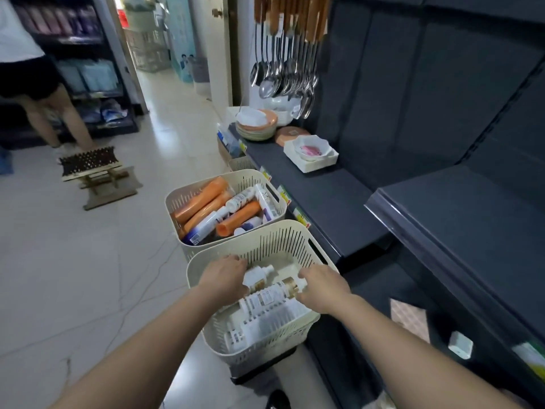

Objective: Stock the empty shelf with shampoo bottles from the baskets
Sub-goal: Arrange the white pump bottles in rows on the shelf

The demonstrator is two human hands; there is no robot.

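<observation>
Head: left hand (224,278) and right hand (323,286) grip white bottles (267,296), fingers (306,273) curled.

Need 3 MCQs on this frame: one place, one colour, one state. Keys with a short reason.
1. Where are both hands? A) on the shelf B) in the near basket C) in the far basket
2. Colour of the big bottles in the far basket? A) orange B) green C) black
3. The right hand is: A) hanging empty B) flat on the floor C) gripping a bottle

1 B: left hand and right hand both reach into it.
2 A: they are plainly orange.
3 C: its fingers curl round the gold-collared bottle; the left hand holds a small white bottle.
</observation>
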